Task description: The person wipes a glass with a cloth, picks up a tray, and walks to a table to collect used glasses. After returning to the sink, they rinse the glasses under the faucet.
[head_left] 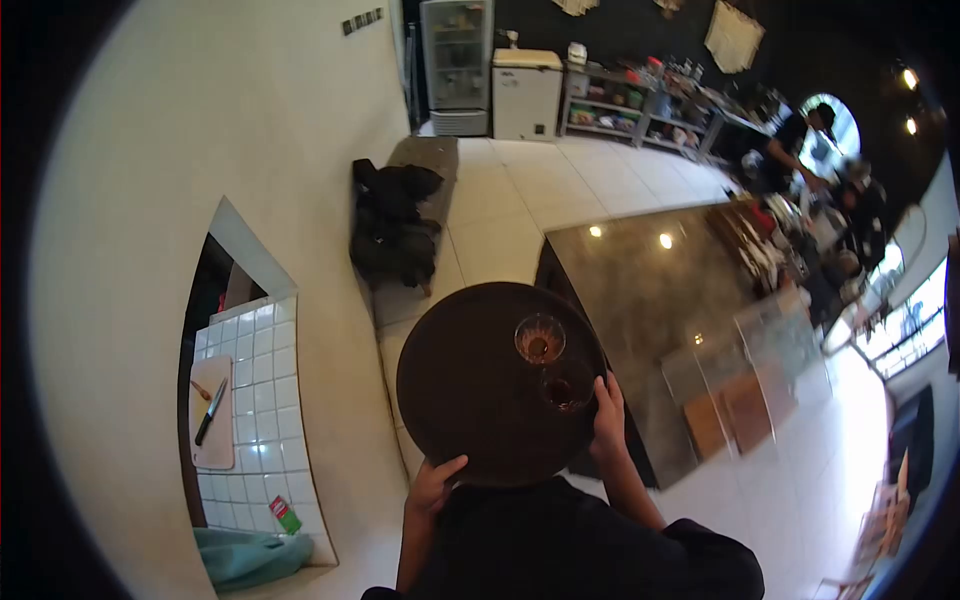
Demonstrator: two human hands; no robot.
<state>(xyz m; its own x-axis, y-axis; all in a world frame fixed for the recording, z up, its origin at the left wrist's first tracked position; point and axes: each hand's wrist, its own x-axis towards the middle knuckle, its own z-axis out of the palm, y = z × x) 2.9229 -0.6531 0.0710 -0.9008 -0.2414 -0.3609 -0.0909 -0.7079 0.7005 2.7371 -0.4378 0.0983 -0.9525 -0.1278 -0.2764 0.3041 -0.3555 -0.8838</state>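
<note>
Carrying a round dark tray (460, 370) in both hands, by the look of it. Left hand (430, 488) clamped on the near-left edge, thumb over the rim; right hand (606, 418) clamped on the right edge, close to the lower glass (567, 387), contact with that glass impossible to tell. Upper glass (540, 340) just beside, a little farther from the near edge, both right of the tray's middle, with something reddish inside. For any next move, probably a need for level support and a firm hold on the heavier right side. By count: one tray, two glasses, two hands on the rim; to the left, one knife (211, 412) on one cutting board (215, 452).
</note>
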